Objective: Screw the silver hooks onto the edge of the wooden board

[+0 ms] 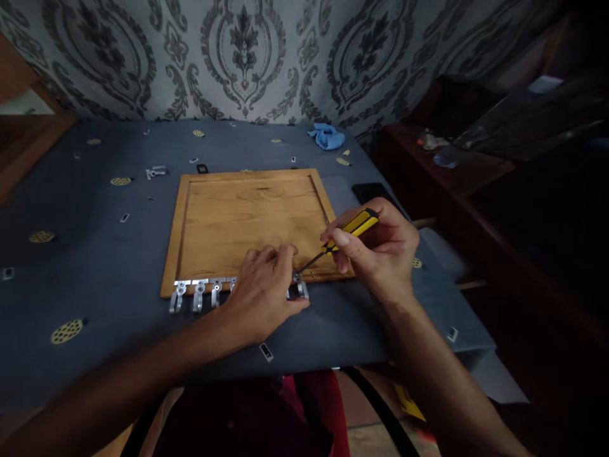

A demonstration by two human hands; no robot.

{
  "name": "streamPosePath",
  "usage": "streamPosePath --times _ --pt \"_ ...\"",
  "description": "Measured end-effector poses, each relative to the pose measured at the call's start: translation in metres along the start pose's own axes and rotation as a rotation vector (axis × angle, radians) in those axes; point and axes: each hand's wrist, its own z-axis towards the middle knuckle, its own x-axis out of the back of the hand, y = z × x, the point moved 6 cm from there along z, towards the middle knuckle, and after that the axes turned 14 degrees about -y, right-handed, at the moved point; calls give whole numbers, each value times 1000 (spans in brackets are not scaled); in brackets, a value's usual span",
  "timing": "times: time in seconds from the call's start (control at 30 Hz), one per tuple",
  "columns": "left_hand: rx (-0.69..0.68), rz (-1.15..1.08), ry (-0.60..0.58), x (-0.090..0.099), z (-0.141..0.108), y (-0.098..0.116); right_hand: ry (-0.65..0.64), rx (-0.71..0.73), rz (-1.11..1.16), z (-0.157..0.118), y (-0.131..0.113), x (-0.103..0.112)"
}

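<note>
A framed wooden board lies flat on the cloth-covered table. Along its near edge runs a metal hook rail, with several silver hooks sticking out past the edge. My left hand lies over the middle of this rail, fingers bent onto the board and thumb by the rightmost visible hook; it hides some of the hooks. Between thumb and fingers, my right hand grips a yellow and black screwdriver. The screwdriver is tilted, its tip down at the rightmost hook's base.
A loose silver hook lies on the table left of the board. At the back is a crumpled blue cloth. A dark flat object sits right of the board. Behind hangs a patterned curtain.
</note>
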Motion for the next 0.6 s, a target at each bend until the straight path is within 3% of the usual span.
streamPosePath --times 0.27,0.5,0.6 --pt "7 -10 -4 1 0 0 -64 -2 2 -1 2 -3" --pt "10 -19 -5 1 1 0 -442 -156 -41 7 -12 -10" --pt "1 -11 20 1 0 0 -457 -160 -54 15 -14 -13"
